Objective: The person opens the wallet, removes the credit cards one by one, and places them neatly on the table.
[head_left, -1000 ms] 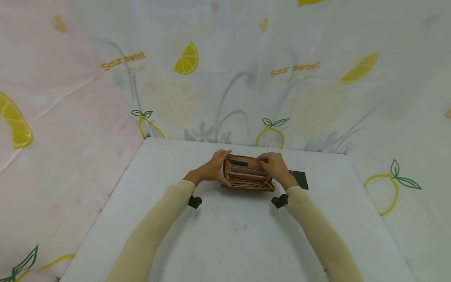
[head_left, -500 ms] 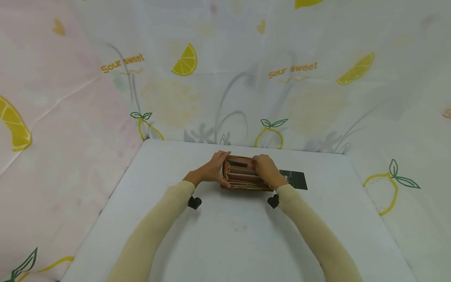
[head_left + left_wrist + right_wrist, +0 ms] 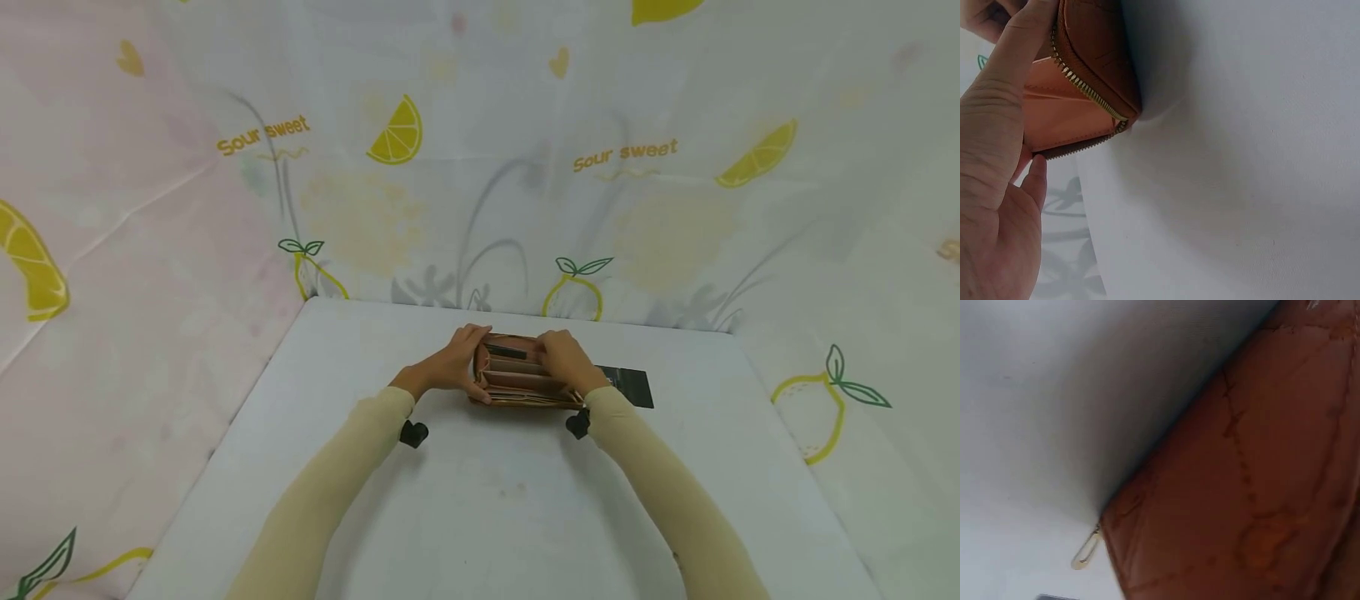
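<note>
Wallet [image 3: 519, 381] brown leather, brass-zipped, gaping; left hand [image 3: 452, 362] grips end, right hand [image 3: 567, 360] hold unclear.

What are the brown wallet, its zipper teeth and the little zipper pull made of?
The wallet looks like leather, maybe imitation: smooth outside with a soft sheen and dark creased-looking lines. The zipper teeth look like metal, probably brass-coloured, because they're golden and shiny. The zipper pull is a pale gold loop, probably metal too, though it could be coated plastic.
</note>
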A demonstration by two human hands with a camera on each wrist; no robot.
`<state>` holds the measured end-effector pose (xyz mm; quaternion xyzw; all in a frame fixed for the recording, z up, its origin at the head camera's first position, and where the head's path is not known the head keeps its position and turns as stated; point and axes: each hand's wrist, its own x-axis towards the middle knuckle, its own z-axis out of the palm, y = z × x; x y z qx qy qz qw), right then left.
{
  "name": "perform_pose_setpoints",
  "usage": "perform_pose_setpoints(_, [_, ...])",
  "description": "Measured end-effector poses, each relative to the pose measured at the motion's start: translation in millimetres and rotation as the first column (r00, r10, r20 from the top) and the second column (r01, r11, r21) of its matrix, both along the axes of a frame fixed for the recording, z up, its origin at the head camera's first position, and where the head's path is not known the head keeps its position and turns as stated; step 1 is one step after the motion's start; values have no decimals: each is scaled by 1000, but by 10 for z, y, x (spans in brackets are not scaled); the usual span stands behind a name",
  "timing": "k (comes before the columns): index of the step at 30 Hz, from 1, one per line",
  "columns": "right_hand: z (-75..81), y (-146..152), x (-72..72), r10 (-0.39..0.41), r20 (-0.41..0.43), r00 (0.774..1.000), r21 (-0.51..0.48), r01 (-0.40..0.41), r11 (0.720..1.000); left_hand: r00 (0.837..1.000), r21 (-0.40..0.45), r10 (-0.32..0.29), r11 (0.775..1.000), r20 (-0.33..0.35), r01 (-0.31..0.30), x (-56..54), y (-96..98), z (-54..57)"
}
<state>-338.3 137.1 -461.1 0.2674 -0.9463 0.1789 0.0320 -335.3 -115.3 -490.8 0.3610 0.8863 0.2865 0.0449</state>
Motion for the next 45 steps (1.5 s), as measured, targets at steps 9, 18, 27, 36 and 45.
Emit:
perform_pose_setpoints(9, [-82,17,16,-46,14,999,-90,47,995,1000,-4,-8,1000,-16,8,17,-10,-10])
perform_pose_setpoints(18, [1,65,-25,-82,43,996,-182,88,979,999,-1,-15,1000,-33,15,-8,-16,-14])
perform_pose_setpoints(27, [59,21,20,-42,-57,997,-63,38,997,1000,-6,-6,1000,-6,6,-2,-33,-16])
perform_pose_setpoints(36, [185,88,20,11,-97,995,-92,-19,996,1000,-4,-20,1000,-18,20,9,-14,17])
perform_pose_setpoints(45, [389,362,21,-104,-76,992,-317,75,945,1000,-13,-10,1000,-24,10,-22,-3,-12])
